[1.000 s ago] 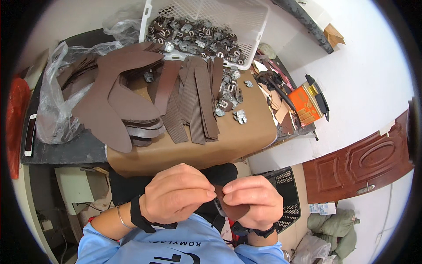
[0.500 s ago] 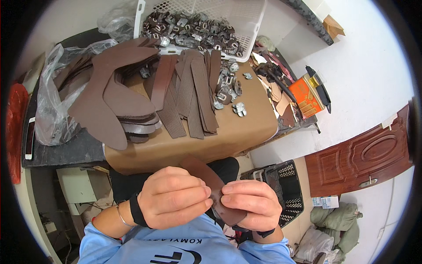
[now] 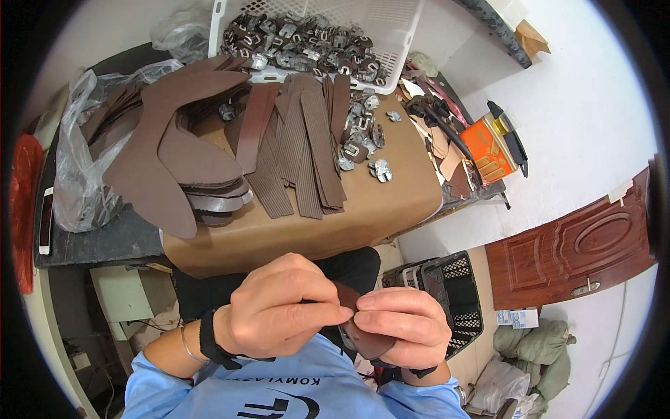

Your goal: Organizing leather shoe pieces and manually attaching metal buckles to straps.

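In front of my chest, a dark brown leather piece (image 3: 371, 342) with a rounded end is held between both hands. My right hand (image 3: 410, 328) grips its right side, fingers lying over the face. My left hand (image 3: 279, 307) is closed, its fingertips pinched at the left edge of the same piece and covering its middle. Anything small between those fingertips is hidden. Beyond, on a table covered by a tan sheet (image 3: 349, 241), lie ribbed brown strips (image 3: 300, 153) and a stack of large curved brown pieces (image 3: 150, 160).
At the table's back, a white plastic basket (image 3: 412, 42) holds many metal buckle parts (image 3: 300, 42), with several more loose below it. Scraps and an orange tin (image 3: 485, 150) sit right. A phone (image 3: 47, 220) lies left; a black crate (image 3: 457, 300) stands on the floor.
My left hand has turned and closed tighter, its fingertips shifting right and slightly up over the leather piece. The piece's upper end is now more covered. My right hand keeps its hold.
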Demonstrator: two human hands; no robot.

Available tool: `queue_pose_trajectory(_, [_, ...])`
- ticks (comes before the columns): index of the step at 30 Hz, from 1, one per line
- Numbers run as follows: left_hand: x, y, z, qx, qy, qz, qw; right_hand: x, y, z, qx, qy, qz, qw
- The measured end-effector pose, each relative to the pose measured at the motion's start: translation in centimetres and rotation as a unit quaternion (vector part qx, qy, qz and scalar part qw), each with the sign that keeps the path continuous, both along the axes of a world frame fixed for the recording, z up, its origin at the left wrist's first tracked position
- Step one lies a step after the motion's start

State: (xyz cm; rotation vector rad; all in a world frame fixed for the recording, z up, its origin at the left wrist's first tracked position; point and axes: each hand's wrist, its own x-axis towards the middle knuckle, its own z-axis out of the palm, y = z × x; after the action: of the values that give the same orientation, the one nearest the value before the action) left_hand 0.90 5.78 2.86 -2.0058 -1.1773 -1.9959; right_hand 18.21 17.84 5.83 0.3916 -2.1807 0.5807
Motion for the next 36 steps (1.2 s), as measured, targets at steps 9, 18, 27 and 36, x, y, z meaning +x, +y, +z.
queue_pose_trajectory(9, [-0.3,-0.1,0.8,-0.077,0.003,-0.027,0.997,0.0,0.2,-0.1,0.008,-0.039,-0.001,0.999])
queue_pose_trajectory(18, [0.6,-1.0,-0.2,-0.028,0.012,0.06,0.998,-0.4,0.0,-0.3,-0.041,-0.004,0.015,0.999])
queue_pose_trajectory(27, [-0.2,-1.7,-0.4,-0.005,0.088,0.043,0.995,-0.1,0.0,-0.1,-0.03,-0.029,0.017,0.999])
queue_pose_trajectory(36, [-0.5,-1.9,-0.2,0.017,0.115,0.056,0.992,0.0,-0.1,0.0,-0.005,-0.036,0.022,0.999])
